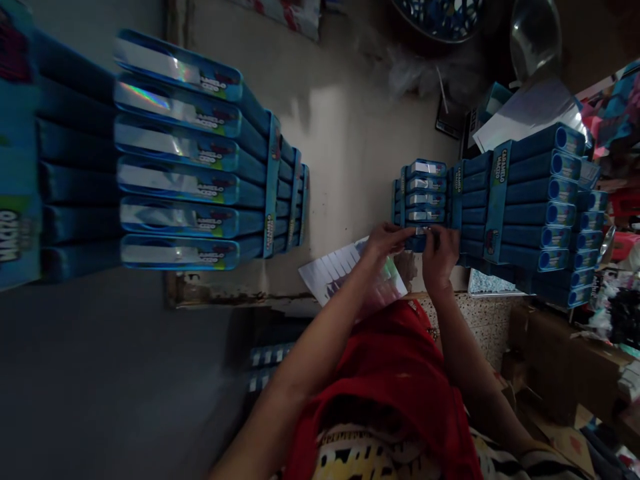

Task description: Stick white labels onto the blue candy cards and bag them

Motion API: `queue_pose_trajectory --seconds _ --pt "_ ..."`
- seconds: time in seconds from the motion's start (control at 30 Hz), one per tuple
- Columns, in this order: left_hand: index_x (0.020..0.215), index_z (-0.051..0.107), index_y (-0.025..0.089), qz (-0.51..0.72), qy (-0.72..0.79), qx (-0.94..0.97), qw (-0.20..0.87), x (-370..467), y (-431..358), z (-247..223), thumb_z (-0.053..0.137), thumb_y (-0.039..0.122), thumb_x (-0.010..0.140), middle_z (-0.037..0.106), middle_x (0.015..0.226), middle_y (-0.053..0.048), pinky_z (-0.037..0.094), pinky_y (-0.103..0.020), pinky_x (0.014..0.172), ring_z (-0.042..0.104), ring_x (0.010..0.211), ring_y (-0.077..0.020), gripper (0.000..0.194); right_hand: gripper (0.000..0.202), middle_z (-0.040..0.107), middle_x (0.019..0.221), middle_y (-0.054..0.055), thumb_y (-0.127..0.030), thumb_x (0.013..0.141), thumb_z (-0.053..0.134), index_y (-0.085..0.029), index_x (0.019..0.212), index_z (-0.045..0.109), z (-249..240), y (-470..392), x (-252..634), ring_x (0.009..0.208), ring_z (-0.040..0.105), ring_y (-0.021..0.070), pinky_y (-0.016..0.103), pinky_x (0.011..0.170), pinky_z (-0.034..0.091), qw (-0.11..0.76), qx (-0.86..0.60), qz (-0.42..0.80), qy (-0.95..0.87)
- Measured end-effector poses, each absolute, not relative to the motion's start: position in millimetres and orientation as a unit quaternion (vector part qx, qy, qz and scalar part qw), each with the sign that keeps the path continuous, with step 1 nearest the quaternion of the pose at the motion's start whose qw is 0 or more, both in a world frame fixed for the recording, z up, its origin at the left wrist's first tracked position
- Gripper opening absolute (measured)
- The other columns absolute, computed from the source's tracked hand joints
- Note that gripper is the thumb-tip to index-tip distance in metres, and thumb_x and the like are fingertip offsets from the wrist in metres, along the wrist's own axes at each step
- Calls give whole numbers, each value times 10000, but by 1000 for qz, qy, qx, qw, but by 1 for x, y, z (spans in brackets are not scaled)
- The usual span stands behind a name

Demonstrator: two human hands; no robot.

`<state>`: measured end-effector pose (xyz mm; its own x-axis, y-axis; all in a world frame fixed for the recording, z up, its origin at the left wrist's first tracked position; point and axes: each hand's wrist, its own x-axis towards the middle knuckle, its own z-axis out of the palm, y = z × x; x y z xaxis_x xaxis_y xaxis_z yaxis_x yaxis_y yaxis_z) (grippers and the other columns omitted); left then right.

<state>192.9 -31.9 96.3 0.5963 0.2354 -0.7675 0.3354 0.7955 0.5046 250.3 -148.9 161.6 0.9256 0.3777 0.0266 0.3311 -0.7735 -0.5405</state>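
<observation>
My left hand and my right hand meet at the near end of a short row of blue boxes printed with lettering. Between their fingertips is a small shiny pale strip, lying against the lowest box face. Fingers of both hands are drawn together at the strip, one hand on each side; how firmly each pinches is hard to see. Similar pale strips show on the other faces of the row. Under my left forearm lies a sheet with light bands and coloured print, partly covered by the arm.
Long blue boxes stand in stacked rows at the left, and more blue boxes fill the right side. A metal bowl and clear plastic lie at the back. Cardboard boxes stand lower right. The table's edge runs before me.
</observation>
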Motion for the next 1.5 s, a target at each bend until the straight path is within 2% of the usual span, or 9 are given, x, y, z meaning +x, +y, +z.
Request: queue_pose_trajectory --seconds 0.37,0.53,0.63,0.73,0.93,1.03,1.2,1.4,1.5 --pt "734 587 212 15 460 420 782 194 -47 71 869 422 742 578 587 39 381 -260 560 531 560 -124 352 428 618 1255 196 -332 1061 464 -189 1398 687 160 -170 246 1182 559 324 542 1066 467 119 -940 27 -320" --pt "944 681 210 40 470 673 569 152 -27 52 820 260 808 742 969 -77 471 -352 832 674 944 -254 201 462 603 1290 187 -336 1071 456 -180 1468 632 149 -187 255 1224 549 295 513 1114 446 133 -919 16 -371" --pt "1112 678 196 0 455 784 422 110 -11 34 805 254 844 710 1219 -169 410 -426 1004 602 1199 -347 302 435 618 1267 185 -342 1076 452 -175 1405 682 151 -184 264 1214 560 290 502 1112 456 144 -912 24 -384" --pt "1139 666 179 -87 447 813 363 82 -5 15 881 283 778 688 1249 -199 384 -441 1008 564 1234 -394 433 423 618 1260 194 -349 1065 473 -173 1378 696 164 -180 262 1210 566 303 509 1083 480 152 -911 31 -382" --pt "897 752 201 -78 400 797 445 73 -3 -7 751 201 880 724 1039 -135 433 -382 914 632 1037 -298 17 387 675 1221 147 -331 1058 503 -271 1387 700 164 -181 205 1156 601 299 476 1052 479 184 -880 103 -425" --pt "840 779 209 -41 393 781 484 69 1 -4 733 182 872 727 973 -114 453 -364 884 639 965 -270 62 397 723 1134 133 -260 1064 472 -262 1393 693 129 -164 182 1077 611 290 457 1017 475 120 -844 219 -475" --pt "833 789 222 -9 383 747 544 62 4 4 732 195 835 750 909 -85 454 -352 861 648 889 -245 63 474 648 1399 169 -173 1062 442 -226 1508 592 81 -131 181 1218 545 305 449 1026 448 33 -825 259 -501" --pt "779 758 236 -21 401 715 572 61 6 3 683 228 819 749 842 -66 460 -349 804 643 837 -241 86 467 621 1465 133 -62 997 514 -226 1415 644 70 -141 188 1235 518 274 443 1067 394 72 -795 289 -529" --pt "774 762 228 -36 409 728 549 62 10 4 684 228 822 753 840 -77 462 -357 801 640 823 -247 92 286 641 1410 132 -160 1009 573 -195 1260 705 76 -151 187 1219 519 271 424 1042 401 77 -800 279 -525"
